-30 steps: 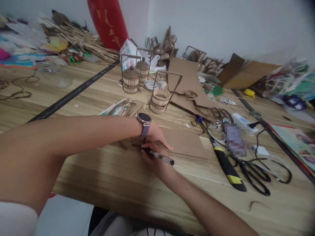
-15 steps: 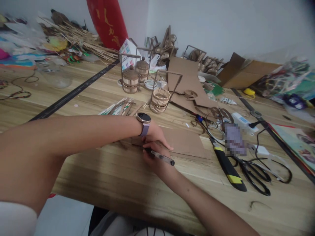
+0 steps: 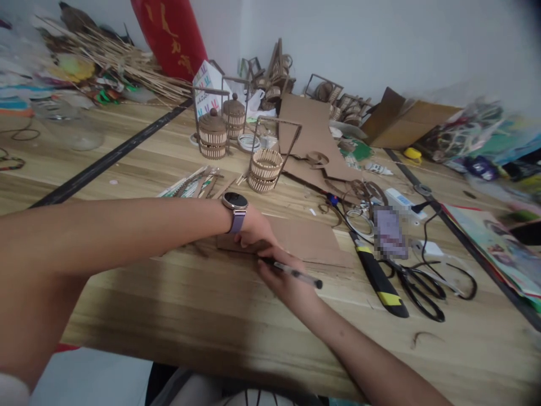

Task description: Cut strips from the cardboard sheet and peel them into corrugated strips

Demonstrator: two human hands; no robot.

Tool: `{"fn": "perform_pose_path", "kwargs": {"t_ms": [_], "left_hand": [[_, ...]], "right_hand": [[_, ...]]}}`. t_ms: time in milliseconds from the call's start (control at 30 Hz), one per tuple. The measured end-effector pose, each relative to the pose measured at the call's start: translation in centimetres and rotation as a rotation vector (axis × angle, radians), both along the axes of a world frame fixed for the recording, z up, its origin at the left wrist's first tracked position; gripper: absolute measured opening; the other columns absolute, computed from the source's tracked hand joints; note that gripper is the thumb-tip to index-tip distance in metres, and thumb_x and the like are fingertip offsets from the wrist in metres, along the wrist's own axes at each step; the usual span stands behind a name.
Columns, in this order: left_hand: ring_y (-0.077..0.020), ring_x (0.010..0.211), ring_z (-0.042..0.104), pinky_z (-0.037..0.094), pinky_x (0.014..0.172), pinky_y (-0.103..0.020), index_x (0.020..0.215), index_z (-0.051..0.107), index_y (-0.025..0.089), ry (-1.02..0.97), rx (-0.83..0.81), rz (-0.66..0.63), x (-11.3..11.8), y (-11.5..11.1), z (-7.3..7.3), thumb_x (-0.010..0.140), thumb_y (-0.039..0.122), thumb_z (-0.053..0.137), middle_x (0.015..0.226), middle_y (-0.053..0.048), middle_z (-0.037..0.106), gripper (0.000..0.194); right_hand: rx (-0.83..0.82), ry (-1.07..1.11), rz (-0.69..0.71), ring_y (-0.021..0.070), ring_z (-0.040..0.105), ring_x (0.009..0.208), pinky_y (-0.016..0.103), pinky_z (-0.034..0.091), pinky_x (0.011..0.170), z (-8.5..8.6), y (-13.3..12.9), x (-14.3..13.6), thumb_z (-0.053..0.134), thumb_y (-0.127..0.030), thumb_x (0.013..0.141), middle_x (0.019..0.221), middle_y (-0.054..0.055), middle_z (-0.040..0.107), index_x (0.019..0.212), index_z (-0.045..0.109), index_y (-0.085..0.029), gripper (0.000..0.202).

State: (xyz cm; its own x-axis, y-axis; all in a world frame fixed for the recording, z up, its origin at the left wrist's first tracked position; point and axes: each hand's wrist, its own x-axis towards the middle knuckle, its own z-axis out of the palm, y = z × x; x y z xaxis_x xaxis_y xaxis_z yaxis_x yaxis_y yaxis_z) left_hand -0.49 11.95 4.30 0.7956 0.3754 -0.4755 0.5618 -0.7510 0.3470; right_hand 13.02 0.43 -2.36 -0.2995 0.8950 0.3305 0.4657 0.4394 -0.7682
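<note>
My right hand (image 3: 289, 276) is closed around a pen (image 3: 302, 276) with a clear barrel and a dark end, at the near edge of a flat cardboard piece (image 3: 315, 239). The pen's writing tip is hidden by the fingers. My left hand (image 3: 256, 228), wearing a smartwatch (image 3: 235, 201), reaches across from the left and presses on the cardboard with its fingers apart. Part of its fingers is covered by my right hand.
Behind the hands stand small wooden-slat baskets (image 3: 265, 169) and a lidded one (image 3: 212, 135). On the right lie a yellow-black handled tool (image 3: 382, 282), scissors (image 3: 422, 290) and cables. A larger cardboard sheet (image 3: 302, 124) and an open box (image 3: 412, 121) sit farther back.
My right hand has moved right along the cardboard's near edge with the pen. My left hand stays on the cardboard. The whole view has shifted slightly.
</note>
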Motion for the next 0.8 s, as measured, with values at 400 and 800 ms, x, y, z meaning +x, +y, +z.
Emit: {"fn": "perform_pose_path", "kwargs": {"t_ms": [400, 800], "left_hand": [[-0.0163, 0.058, 0.059, 0.051, 0.068, -0.029, 0.144, 0.028, 0.053, 0.263, -0.023, -0.123, 0.5, -0.7, 1.6, 0.068, -0.013, 0.062, 0.071, 0.004, 0.072, 0.106], [-0.0168, 0.052, 0.061, 0.05, 0.061, -0.027, 0.145, 0.041, 0.04, 0.263, -0.066, -0.048, 0.4, -0.6, 1.4, 0.068, -0.01, 0.058, 0.074, 0.001, 0.075, 0.094]], "right_hand": [[-0.085, -0.158, -0.295, 0.0196, 0.067, 0.065, 0.028, 0.052, 0.053, 1.4, -1.8, 9.4, 0.061, -0.031, 0.085, 0.076, 0.004, 0.074, 0.082, 0.069, -0.023, 0.011], [-0.104, 0.055, -0.069, 0.0167, 0.068, 0.07, 0.025, 0.053, 0.058, 0.0, -0.4, 2.5, 0.06, -0.029, 0.086, 0.083, 0.007, 0.073, 0.087, 0.068, -0.02, 0.012]]}}
